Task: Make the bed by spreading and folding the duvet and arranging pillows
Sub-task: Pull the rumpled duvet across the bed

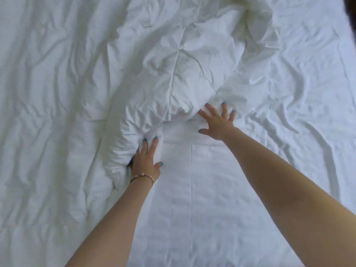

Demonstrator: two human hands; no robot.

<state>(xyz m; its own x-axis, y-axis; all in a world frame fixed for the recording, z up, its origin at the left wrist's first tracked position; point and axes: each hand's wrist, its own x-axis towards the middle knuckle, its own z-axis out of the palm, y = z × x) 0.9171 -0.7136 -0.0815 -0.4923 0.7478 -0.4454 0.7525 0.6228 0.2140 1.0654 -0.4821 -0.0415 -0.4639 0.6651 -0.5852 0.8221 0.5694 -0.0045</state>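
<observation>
rumpled white duvet [179, 60], bunched in a heap mid-bed

A white bed [221, 209] carries a crumpled white duvet [173, 74], bunched into a central ridge.

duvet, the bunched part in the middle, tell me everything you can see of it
The duvet is white, puffy and heavily creased, with stitched quilting seams. It lies heaped in a long ridge running up the middle of the bed, over flatter white bedding. The left hand presses straight fingers into its near-left edge; the right hand, fingers spread, touches its near-right edge.
</observation>
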